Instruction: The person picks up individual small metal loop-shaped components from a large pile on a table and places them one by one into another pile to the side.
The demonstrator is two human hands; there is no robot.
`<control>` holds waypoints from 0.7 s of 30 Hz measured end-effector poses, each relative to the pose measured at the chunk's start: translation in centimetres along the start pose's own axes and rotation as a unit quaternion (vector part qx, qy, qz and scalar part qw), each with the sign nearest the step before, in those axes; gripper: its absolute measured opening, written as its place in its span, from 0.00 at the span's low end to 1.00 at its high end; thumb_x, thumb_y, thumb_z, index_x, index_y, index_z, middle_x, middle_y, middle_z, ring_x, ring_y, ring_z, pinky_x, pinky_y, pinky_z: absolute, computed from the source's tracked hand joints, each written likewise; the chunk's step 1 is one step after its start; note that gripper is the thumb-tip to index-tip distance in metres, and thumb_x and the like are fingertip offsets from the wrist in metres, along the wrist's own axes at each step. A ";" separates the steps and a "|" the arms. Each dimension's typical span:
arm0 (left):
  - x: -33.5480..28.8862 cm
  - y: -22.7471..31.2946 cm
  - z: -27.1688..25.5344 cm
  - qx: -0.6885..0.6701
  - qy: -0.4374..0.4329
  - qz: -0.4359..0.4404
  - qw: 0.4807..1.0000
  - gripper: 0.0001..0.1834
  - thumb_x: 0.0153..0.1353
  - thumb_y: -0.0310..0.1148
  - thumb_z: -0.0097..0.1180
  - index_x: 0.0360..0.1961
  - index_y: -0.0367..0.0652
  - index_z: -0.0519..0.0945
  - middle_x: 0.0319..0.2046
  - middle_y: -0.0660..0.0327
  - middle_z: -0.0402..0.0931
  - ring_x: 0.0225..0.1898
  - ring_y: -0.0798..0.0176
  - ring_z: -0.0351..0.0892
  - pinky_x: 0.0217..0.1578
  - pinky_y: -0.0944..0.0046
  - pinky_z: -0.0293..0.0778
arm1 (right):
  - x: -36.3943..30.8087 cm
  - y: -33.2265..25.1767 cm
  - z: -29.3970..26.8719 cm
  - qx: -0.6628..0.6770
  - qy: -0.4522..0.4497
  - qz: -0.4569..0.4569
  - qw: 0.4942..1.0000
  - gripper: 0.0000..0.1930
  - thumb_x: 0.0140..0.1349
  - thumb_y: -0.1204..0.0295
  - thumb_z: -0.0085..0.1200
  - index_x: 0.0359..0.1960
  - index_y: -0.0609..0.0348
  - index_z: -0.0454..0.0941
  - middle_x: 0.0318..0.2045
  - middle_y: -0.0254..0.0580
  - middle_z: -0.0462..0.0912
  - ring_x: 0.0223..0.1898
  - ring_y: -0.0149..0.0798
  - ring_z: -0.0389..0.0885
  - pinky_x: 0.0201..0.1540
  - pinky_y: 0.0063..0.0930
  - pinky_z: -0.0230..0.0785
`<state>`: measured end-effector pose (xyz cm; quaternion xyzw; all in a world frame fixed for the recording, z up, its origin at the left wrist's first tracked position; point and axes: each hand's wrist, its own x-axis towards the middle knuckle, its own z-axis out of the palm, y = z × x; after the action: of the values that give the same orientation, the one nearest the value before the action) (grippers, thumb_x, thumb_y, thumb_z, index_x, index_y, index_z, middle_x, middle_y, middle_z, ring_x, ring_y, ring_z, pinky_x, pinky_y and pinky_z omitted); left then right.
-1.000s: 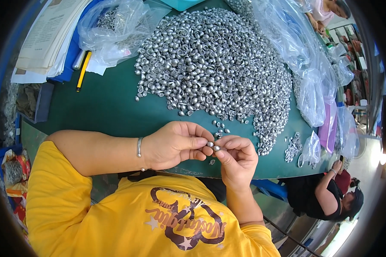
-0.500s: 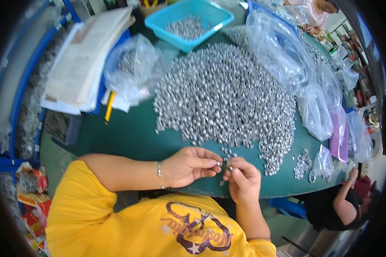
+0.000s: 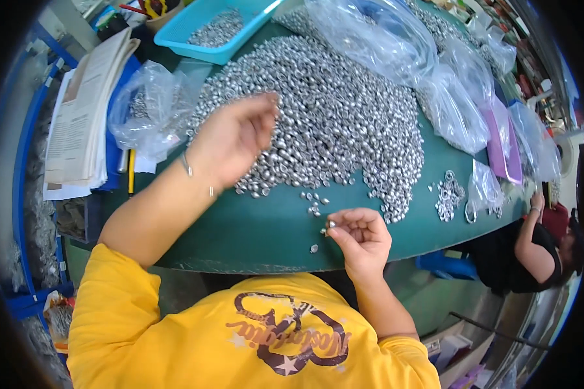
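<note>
Left hand (image 3: 233, 139) loose, bead (image 3: 332, 224) in right (image 3: 363, 245).

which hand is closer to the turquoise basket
Left. The left hand is over the metal pile, on the near side of the turquoise basket; the right hand is farther off, near the table edge, pinching a small metal piece.

Large, slanted, reddish-brown lettering (image 3: 308, 337) runs across the chest of the bright yellow short-sleeved shirt (image 3: 188, 347), printed over a dark looping figure (image 3: 266, 353) with pale stars. A smaller word in similar brown stands just beside it, near its start. On the stack of off-white paper sheets (image 3: 87, 117) at the left, dense rows of fine dark print show, too small to read; a brownish printed block sits higher on the top page.
</note>
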<state>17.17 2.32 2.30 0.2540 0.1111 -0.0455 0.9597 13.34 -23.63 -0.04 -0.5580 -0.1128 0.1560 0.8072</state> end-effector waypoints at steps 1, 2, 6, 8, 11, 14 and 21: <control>-1.6 -2.1 1.0 0.084 0.007 -0.068 0.994 0.11 0.60 0.28 0.45 0.42 0.34 0.68 0.33 0.55 0.74 0.31 0.64 0.77 0.25 0.72 0.75 | -0.1 -0.1 0.0 0.007 0.013 -0.003 1.000 0.12 0.49 0.90 0.52 0.34 0.67 0.68 0.34 0.48 0.77 0.38 0.35 0.77 0.43 0.24 0.71; -3.3 -4.1 2.5 0.168 0.014 -0.132 0.977 0.11 0.61 0.31 0.44 0.43 0.36 0.68 0.32 0.57 0.74 0.27 0.66 0.77 0.20 0.73 0.74 | -0.2 -0.2 -0.2 0.006 0.016 0.002 1.000 0.12 0.49 0.90 0.52 0.34 0.67 0.68 0.34 0.48 0.77 0.38 0.35 0.77 0.43 0.24 0.71; -8.0 -9.3 3.3 0.082 0.026 -0.343 0.936 0.17 0.64 0.39 0.40 0.43 0.35 0.69 0.32 0.57 0.73 0.26 0.68 0.75 0.17 0.73 0.70 | 0.5 -1.6 -0.2 -0.229 -0.153 -0.193 0.942 0.07 0.43 0.85 0.57 0.26 0.66 0.76 0.28 0.46 0.79 0.32 0.41 0.78 0.34 0.28 0.71; -8.3 -10.0 1.4 0.041 -0.008 -0.338 0.940 0.17 0.65 0.39 0.38 0.44 0.35 0.69 0.33 0.57 0.73 0.27 0.68 0.76 0.19 0.73 0.71 | 1.1 -1.6 -0.5 -0.353 -0.126 -0.229 0.898 0.07 0.44 0.86 0.56 0.27 0.66 0.76 0.28 0.47 0.78 0.30 0.41 0.77 0.34 0.27 0.70; -8.2 -10.4 -0.8 -0.034 -0.073 -0.308 0.948 0.21 0.65 0.36 0.34 0.53 0.30 0.62 0.44 0.51 0.70 0.41 0.63 0.73 0.39 0.67 0.71 | 2.3 -0.6 -0.7 -0.487 -0.034 -0.215 0.846 0.09 0.44 0.84 0.56 0.29 0.62 0.77 0.27 0.42 0.75 0.28 0.41 0.73 0.30 0.28 0.67; -7.8 -9.8 -0.4 -0.079 -0.073 -0.288 0.952 0.21 0.63 0.29 0.36 0.56 0.29 0.59 0.53 0.47 0.64 0.56 0.55 0.64 0.54 0.58 0.62 | 3.7 0.5 -0.3 -0.551 -0.075 -0.221 0.801 0.10 0.44 0.82 0.57 0.30 0.60 0.77 0.27 0.41 0.72 0.30 0.42 0.70 0.33 0.30 0.63; -7.7 -9.8 -0.1 -0.028 -0.062 -0.238 0.969 0.15 0.60 0.21 0.38 0.48 0.31 0.65 0.50 0.49 0.66 0.54 0.54 0.66 0.54 0.62 0.65 | 3.1 -0.1 -0.6 -0.389 -0.013 -0.064 0.919 0.05 0.54 0.82 0.50 0.32 0.63 0.74 0.32 0.42 0.77 0.29 0.34 0.75 0.31 0.21 0.68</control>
<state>8.28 -5.89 -0.65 0.1899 0.1098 -0.2853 0.9330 16.46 -23.01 -0.16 -0.8175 -0.2107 0.0552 0.5332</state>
